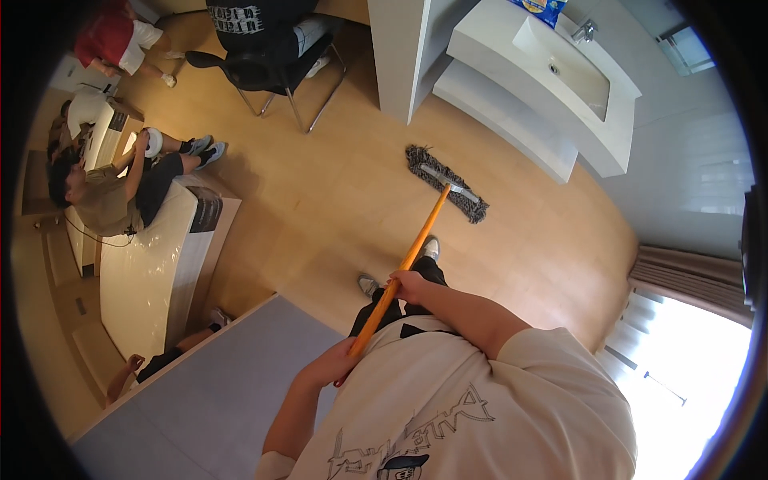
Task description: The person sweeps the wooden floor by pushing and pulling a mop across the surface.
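A flat dust mop with a dark grey fringed head (469,207) lies on the wood-look floor ahead of my feet. Its orange pole (418,241) runs back from a metal frame towards my waist. My right hand (409,285) grips the pole partway down, in front of my thighs. Closer to my body, my left hand (329,363) is wrapped around the upper part of the pole, near my left hip. The mop head sits flat, a short way from the vanity's lower shelf (504,123).
A white vanity with a sink (594,101) stands ahead to the right, beside a white partition (393,66). A black chair (258,72) holds a seated person. Left are a plastic-wrapped mattress (141,282) with another seated person, and a grey-blue panel (240,384). A curtain (684,273) hangs right.
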A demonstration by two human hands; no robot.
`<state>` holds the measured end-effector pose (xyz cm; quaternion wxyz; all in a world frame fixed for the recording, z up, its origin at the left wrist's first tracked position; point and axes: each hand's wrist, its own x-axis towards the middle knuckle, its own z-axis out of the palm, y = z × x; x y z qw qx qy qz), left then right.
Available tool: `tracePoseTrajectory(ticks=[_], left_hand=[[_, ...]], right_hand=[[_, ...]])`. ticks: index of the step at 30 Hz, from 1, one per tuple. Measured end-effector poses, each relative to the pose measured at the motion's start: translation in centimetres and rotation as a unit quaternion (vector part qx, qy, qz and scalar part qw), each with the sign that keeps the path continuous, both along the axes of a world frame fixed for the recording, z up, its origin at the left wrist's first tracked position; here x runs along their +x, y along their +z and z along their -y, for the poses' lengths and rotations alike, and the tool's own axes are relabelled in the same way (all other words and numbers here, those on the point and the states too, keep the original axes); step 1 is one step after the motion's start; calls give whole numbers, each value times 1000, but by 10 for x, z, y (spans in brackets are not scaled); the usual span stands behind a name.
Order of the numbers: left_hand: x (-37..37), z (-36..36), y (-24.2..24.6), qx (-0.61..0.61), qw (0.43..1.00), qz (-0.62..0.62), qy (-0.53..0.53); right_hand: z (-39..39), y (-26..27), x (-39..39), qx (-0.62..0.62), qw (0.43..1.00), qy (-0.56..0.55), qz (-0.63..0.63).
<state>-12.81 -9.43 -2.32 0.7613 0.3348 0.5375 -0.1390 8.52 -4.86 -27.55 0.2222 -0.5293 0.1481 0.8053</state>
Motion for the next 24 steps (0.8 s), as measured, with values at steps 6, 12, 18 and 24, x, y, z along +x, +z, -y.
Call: tracePoseTrajectory(ticks=[6,12,18,24], left_hand=[[70,-33,-21,51,998,-1,27],[135,-61,-72,158,986,60,8],[189,-90,-85,66,994,62,61],[199,-93,-109,89,995,44,20]], right_hand=[[-33,-27,69,31,997,-52,45],[-73,-52,135,71,985,-152,46],[-108,-25,180,59,981,-180,44],[-110,-32,194,84,984,-151,46]])
